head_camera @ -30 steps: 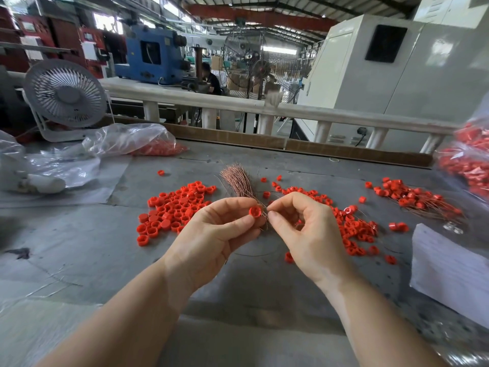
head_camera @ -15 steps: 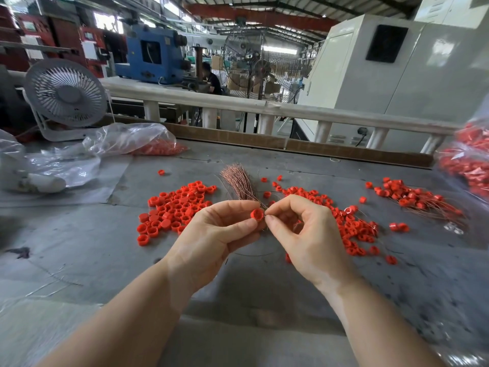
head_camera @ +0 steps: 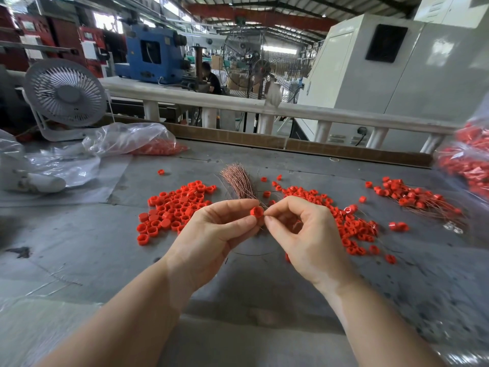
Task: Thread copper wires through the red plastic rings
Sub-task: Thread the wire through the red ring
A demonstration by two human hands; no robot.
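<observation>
Grey tabletop (head_camera: 79, 260) seen from the head camera, bounded at its far edge by a white railing (head_camera: 330, 115). A white desk fan (head_camera: 66, 94) stands at the far left, with a clear plastic bag (head_camera: 127, 139) holding red parts lying just beside its base; a second bag of red parts (head_camera: 468, 160) sits at the right edge. Three groups of red plastic rings lie on the surface: a left pile (head_camera: 172, 210), a central-right scatter (head_camera: 352, 229) partly hidden behind the right hand, and a far-right heap (head_camera: 412, 197) from which thin copper strands project. A bundle of copper wires (head_camera: 238, 181) lies between the left pile and the central scatter, its fanned end pointing away from the person. The left hand (head_camera: 211, 234) is raised above the tabletop near the bundle's near end, its thumb and forefinger pinching a single red ring (head_camera: 257, 212). The right hand (head_camera: 304, 234) meets it from the other side, thumb and forefinger tips pressed together just beside the ring, the remaining fingers curled; the wire they appear to grip is too fine to make out clearly. A thin wire loop (head_camera: 254, 254) is faintly visible on the tabletop below the hands.
</observation>
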